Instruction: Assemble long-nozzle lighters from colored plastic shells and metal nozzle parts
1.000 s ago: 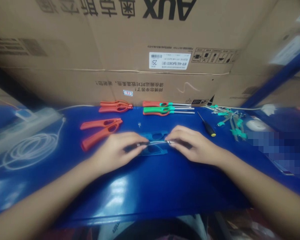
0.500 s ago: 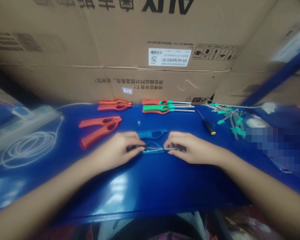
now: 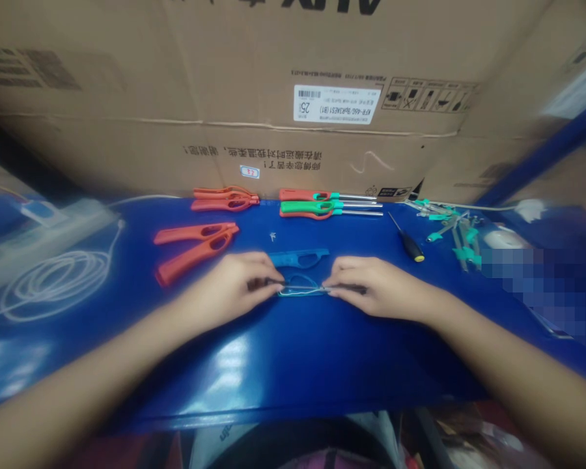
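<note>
My left hand (image 3: 251,284) is closed in a pinch on the dark left end of a slim lighter insert (image 3: 303,288), which has a white wire along it. My right hand (image 3: 364,284) pinches the same insert at its right end, where a dark, narrow part runs under the fingers. Just beneath the insert lies a blue lighter handle half (image 3: 300,294), partly covered by it. A second blue handle half (image 3: 300,258) rests on the table a little farther back. Fingers hide both ends of the insert, so I cannot tell whether it touches the handle.
Red handle halves (image 3: 195,251) lie at left, more (image 3: 224,199) behind. Assembled long lighters (image 3: 312,207) sit before the cardboard box (image 3: 244,85). At right are a screwdriver (image 3: 410,247) and metal parts with green pieces (image 3: 461,234). A coiled white cable (image 3: 53,280) and power strip (image 3: 78,228) are left.
The view has shifted slightly. Both hands keep their pinch at nearly the same place, and the insert between them has moved only a little over the blue handle half.
</note>
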`<state>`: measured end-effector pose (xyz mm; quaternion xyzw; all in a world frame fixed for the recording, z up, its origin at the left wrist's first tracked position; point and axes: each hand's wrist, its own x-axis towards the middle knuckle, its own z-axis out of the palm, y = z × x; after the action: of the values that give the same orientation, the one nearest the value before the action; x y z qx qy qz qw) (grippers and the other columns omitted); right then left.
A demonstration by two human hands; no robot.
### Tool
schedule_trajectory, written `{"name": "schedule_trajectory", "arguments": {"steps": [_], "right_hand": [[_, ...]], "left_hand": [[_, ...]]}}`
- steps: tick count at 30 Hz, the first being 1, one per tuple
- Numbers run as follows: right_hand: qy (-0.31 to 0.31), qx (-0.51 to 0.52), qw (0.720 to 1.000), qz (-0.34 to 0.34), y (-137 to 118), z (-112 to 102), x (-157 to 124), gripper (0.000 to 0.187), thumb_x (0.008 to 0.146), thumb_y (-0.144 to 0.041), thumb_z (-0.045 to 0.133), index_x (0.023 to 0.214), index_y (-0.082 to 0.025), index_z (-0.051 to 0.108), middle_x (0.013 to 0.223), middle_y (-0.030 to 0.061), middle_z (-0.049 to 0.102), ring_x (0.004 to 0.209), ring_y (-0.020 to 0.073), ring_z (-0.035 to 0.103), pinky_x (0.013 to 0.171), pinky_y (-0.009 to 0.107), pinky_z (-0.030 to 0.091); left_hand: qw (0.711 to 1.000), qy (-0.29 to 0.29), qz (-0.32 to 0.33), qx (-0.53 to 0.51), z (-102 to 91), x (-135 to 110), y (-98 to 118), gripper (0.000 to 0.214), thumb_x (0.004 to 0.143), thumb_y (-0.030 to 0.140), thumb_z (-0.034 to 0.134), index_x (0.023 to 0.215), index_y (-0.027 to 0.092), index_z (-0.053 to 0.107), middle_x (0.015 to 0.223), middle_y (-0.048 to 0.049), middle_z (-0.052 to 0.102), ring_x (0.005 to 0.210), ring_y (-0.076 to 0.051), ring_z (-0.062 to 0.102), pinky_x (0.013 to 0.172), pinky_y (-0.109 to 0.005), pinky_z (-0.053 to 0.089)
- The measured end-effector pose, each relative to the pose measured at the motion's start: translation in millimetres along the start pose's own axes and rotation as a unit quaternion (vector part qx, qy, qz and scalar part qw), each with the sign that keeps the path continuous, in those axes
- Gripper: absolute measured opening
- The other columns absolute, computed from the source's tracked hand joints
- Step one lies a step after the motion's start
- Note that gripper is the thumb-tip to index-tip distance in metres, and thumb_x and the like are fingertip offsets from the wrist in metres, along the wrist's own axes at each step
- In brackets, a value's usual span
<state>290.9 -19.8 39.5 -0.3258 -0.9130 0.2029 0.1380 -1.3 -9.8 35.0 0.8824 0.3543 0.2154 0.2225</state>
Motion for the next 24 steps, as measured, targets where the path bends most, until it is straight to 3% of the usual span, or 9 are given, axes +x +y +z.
{"name": "schedule_trajectory", "arguments": {"steps": [16, 21, 24], "right_hand": [[0.007, -0.119, 0.992, -0.027, 0.1, 3.0, -1.0, 0.019, 0.098, -0.024, 0.059, 0.107, -0.020, 0.075, 0.091, 0.0047, 0.067, 0.083, 0.0187, 0.062, 0.068, 0.030, 0.046], [0.017, -0.086, 0.996, -0.017, -3.2, 2.6, 1.2, 0.018, 0.101, -0.025, 0.052, 0.108, -0.019, 0.068, 0.102, 0.0076, 0.066, 0.094, 0.0208, 0.062, 0.081, 0.033, 0.050], [0.024, -0.064, 0.998, 0.015, -6.2, -0.4, 1.6, 0.019, 0.103, -0.024, 0.046, 0.112, -0.019, 0.062, 0.110, 0.0101, 0.061, 0.092, 0.0202, 0.061, 0.080, 0.033, 0.050]], "left_hand": [[1.000, 0.009, 0.012, -0.010, 4.5, 2.2, -3.6, 0.016, 0.092, 0.024, 0.067, 0.100, 0.018, 0.080, 0.095, -0.0058, 0.074, 0.082, -0.016, 0.070, 0.078, -0.026, 0.055], [0.999, 0.034, 0.001, -0.012, 2.2, 1.6, 0.9, 0.019, 0.093, 0.026, 0.065, 0.100, 0.018, 0.080, 0.094, -0.0059, 0.074, 0.078, -0.015, 0.069, 0.071, -0.024, 0.054], [0.998, 0.053, -0.021, -0.035, 0.4, 1.6, 5.6, 0.017, 0.091, 0.028, 0.067, 0.097, 0.018, 0.080, 0.091, -0.0048, 0.074, 0.074, -0.013, 0.067, 0.067, -0.023, 0.052]]}}
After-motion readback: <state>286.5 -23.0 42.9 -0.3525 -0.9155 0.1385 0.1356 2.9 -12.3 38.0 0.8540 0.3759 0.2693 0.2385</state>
